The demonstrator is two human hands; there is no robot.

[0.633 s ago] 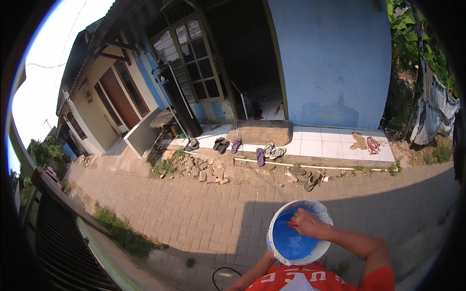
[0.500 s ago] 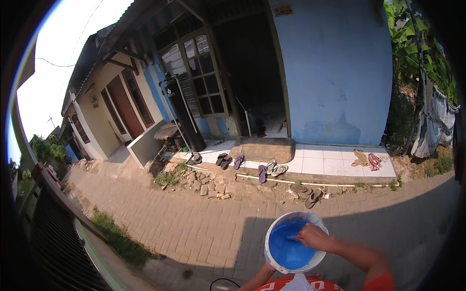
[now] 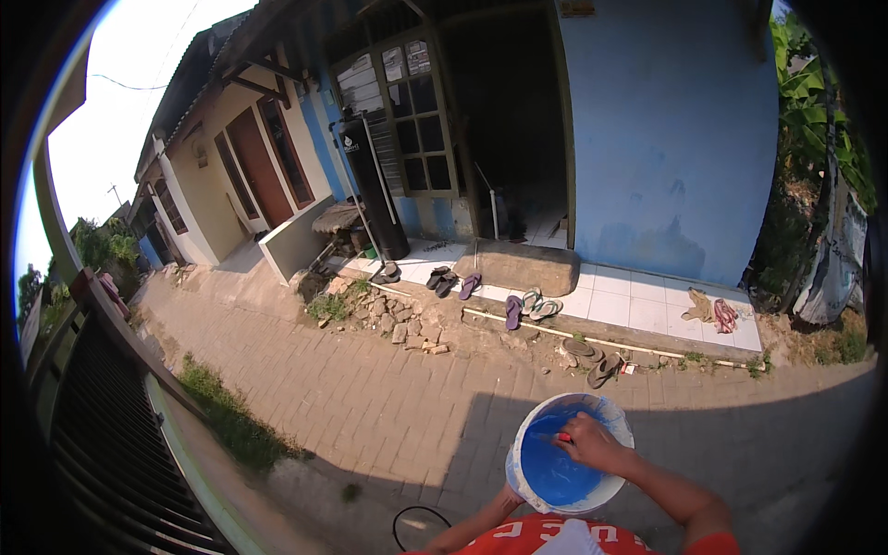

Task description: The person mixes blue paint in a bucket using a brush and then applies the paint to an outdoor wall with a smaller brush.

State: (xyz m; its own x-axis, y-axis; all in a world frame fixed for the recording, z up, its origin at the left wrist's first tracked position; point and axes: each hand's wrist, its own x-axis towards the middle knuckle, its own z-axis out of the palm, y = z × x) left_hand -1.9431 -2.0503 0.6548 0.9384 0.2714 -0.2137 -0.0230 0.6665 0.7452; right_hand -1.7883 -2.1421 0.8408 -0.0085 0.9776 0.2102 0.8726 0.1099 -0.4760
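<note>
A white plastic bucket (image 3: 516, 474) with a paint-smeared rim is held in front of my body, tilted so that the blue paint (image 3: 557, 477) inside shows. My left hand (image 3: 510, 497) grips it from the lower left side; most of its fingers are hidden behind the wall. Over the bucket's right half, my right hand (image 3: 592, 441) is closed round a slim tool with a red handle (image 3: 562, 437). The tool's other end points left into the bucket, and its kind is too small to make out.
Ahead, past the paved lane (image 3: 370, 398), a tiled porch (image 3: 647, 313) fronts a blue wall (image 3: 666, 139). Several sandals (image 3: 513, 313) lie by a stone step (image 3: 527, 266). Rubble (image 3: 407, 324) edges the porch. A dark metal gate (image 3: 111, 444) stands at left, and a black cable (image 3: 396, 527) loops near my left arm.
My right hand has shifted slightly left and up over the bucket, with the red-handled tool at a different angle. The whole view has turned a little left.
</note>
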